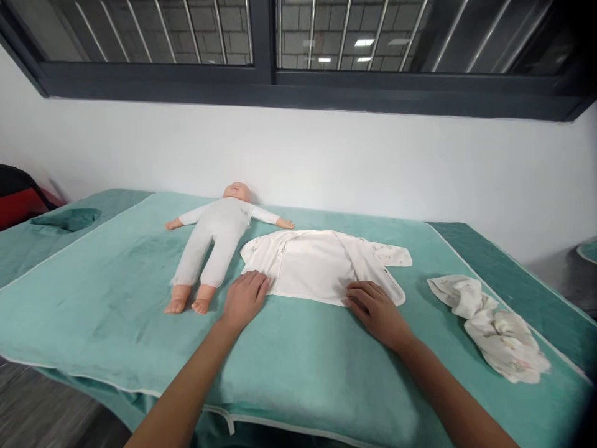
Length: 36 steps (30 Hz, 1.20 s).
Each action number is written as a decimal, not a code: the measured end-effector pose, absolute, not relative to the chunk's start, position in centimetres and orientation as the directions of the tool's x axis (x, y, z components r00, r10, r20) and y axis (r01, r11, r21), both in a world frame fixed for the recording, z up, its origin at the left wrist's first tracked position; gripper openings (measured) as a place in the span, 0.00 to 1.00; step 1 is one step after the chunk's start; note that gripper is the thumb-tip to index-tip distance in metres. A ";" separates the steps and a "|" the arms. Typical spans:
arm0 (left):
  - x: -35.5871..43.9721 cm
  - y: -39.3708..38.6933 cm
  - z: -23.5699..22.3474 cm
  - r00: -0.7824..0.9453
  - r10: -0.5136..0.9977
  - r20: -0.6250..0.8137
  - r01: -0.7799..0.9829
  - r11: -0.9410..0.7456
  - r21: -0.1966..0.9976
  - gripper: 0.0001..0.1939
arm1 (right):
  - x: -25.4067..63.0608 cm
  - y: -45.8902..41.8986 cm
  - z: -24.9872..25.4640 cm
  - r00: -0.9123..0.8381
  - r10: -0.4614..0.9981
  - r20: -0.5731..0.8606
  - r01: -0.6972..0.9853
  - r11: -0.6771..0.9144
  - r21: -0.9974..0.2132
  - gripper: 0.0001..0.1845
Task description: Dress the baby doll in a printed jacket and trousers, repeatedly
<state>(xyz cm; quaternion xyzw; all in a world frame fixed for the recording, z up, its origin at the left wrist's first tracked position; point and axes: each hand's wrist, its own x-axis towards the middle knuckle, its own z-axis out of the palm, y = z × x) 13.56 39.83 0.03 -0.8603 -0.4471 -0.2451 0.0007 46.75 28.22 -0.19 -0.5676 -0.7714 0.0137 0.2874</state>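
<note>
A white baby shirt (314, 264) with small prints on its sleeves lies spread open on the green bed cover. My left hand (246, 297) rests on its lower left edge, fingers stretched forward over the fabric. On the lower right part of the shirt lies my right hand (372, 308), its fingers slightly bent and apart, with no cloth visibly pinched in them. Just left of the shirt, a baby doll (217, 224) lies on its back with its arms spread. It has a white cloth body and bare feet, and one hand is close to the shirt's upper edge.
A crumpled white printed cloth (501, 333) lies on the bed's right side. The green cover (116, 298) hangs over the front edge. Behind stands a white wall (373, 162) below a barred window (303, 84). A red and black object (21, 199) is at the far left.
</note>
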 end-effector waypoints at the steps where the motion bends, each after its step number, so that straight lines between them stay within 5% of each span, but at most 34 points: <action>1: 13.3 39.3 0.1 0.443 0.775 0.451 0.774 -0.584 0.243 0.17 | 46.7 28.1 -0.4 -0.156 0.881 0.446 0.863 0.341 -0.372 0.08; 7: 8.4 36.3 4.2 0.160 0.777 0.609 0.732 -0.507 0.455 0.13 | 43.1 30.0 -0.8 0.051 0.870 0.490 0.750 0.291 -0.594 0.10; 12: 1.2 40.2 6.2 -0.016 0.884 0.468 0.757 -0.295 0.583 0.23 | 35.1 40.4 0.7 0.027 0.889 0.457 0.634 0.338 -0.695 0.14; 19: -2.1 47.9 3.3 0.000 0.999 0.052 0.497 -0.045 0.867 0.37 | 27.0 59.0 3.0 0.074 0.941 0.331 0.680 0.195 -0.707 0.21; 26: -0.9 53.0 3.8 0.208 0.973 -0.104 0.056 0.094 0.994 0.35 | 24.0 68.8 4.6 0.013 0.996 0.085 0.680 0.054 -0.732 0.33; 36: 1.2 51.5 6.4 0.244 0.967 -0.068 -0.178 0.114 0.978 0.31 | 23.9 66.0 10.6 -0.206 0.971 0.120 0.546 0.216 -0.810 0.30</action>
